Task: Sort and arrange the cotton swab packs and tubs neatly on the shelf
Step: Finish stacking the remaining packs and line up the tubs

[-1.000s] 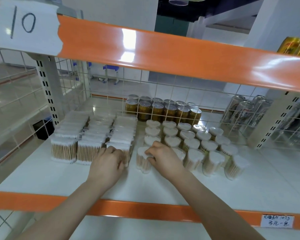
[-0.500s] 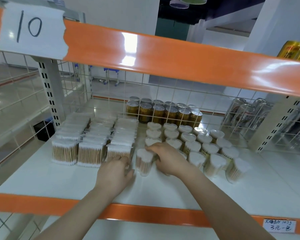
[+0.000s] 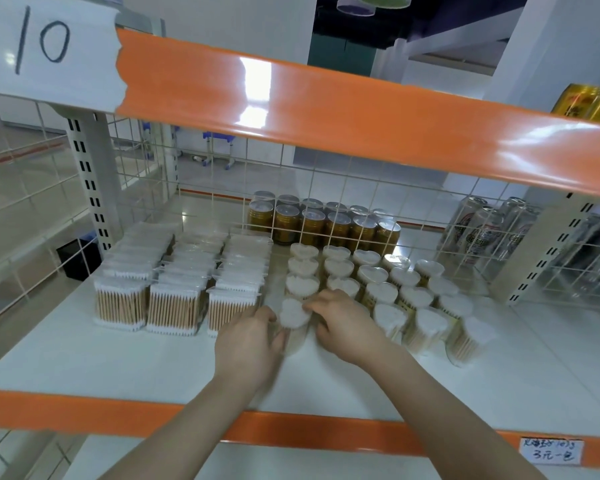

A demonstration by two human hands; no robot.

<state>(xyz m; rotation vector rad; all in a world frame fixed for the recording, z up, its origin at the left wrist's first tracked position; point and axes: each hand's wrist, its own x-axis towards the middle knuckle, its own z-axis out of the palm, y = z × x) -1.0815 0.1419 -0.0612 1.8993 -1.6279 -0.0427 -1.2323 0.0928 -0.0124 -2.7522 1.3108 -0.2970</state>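
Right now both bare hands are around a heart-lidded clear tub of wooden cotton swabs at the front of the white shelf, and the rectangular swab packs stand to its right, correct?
Not quite. The head view shows the left hand and right hand around the heart-lidded clear tub on the white shelf, but the rectangular swab packs stand to its left.

- a shop, shown by the retail shelf [image 3: 84,358] with orange edge strips
- a handwritten price tag [image 3: 550,451] is stuck on the front strip
- a paper label "10" [image 3: 45,46] marks the bay
- rows of cotton swab packs [image 3: 174,289], tubs [image 3: 378,289] and drink cans [image 3: 326,223] stand as stock
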